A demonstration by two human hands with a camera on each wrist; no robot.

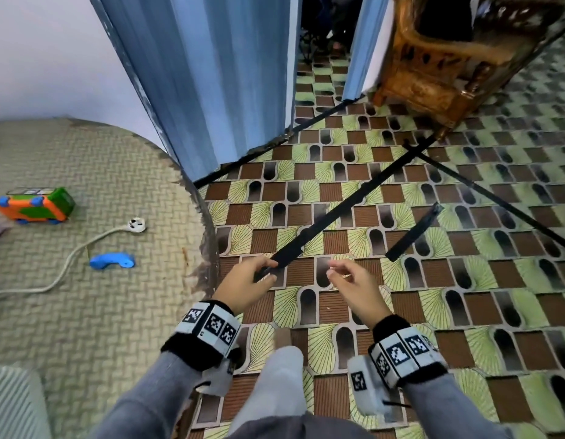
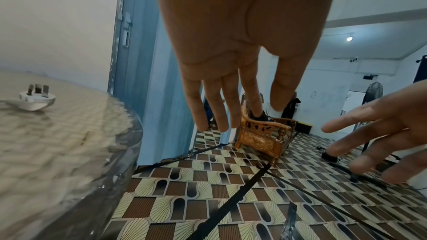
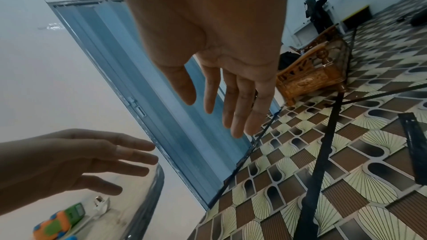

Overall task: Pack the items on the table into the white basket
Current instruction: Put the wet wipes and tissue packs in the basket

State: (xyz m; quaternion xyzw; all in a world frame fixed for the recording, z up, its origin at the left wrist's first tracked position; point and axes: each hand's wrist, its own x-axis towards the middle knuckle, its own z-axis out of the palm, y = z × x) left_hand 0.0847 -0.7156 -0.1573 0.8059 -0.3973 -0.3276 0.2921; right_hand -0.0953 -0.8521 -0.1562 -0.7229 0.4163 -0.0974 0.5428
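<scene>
On the round table lie an orange and green toy car, a white plug on its pale cord, and a blue plastic piece. My left hand hangs just right of the table's edge, over the floor, fingers relaxed and holding nothing. My right hand is beside it, also holding nothing. The left wrist view shows straight fingers and the plug. In the right wrist view, loose fingers hang above the toy car. I cannot make out a white basket for sure.
A pale ribbed object fills the bottom-left corner. A blue folding door stands behind the table. A carved wooden chair is at the back right. Black tape strips cross the patterned floor.
</scene>
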